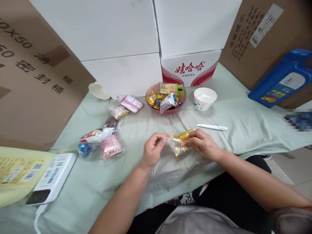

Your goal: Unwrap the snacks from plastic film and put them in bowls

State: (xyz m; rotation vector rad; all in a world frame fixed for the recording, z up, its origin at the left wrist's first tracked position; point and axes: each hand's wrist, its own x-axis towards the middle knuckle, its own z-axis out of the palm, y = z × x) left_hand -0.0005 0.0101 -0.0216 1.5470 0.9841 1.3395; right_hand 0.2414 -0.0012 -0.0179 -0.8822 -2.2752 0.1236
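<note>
Both my hands meet over the pale green cloth [243, 117] at the table's front. My left hand [152, 151] pinches the left end of a clear plastic bag [179, 144] holding yellow snack packets. My right hand [203, 144] grips the bag's right side, fingers closed on it. A clear pink bowl [148, 97] of assorted snack packets stands behind, with a white paper bowl [204, 98] to its right. A white pen-like stick [212, 127] lies just beyond my right hand.
Several bagged snacks [107, 139] lie at the left. A tipped paper cup [98, 91] rests near white cartons [122, 42]. Brown cartons [31, 81] flank both sides. A blue jug [280, 79] lies at right, a white device [52, 177] at front left.
</note>
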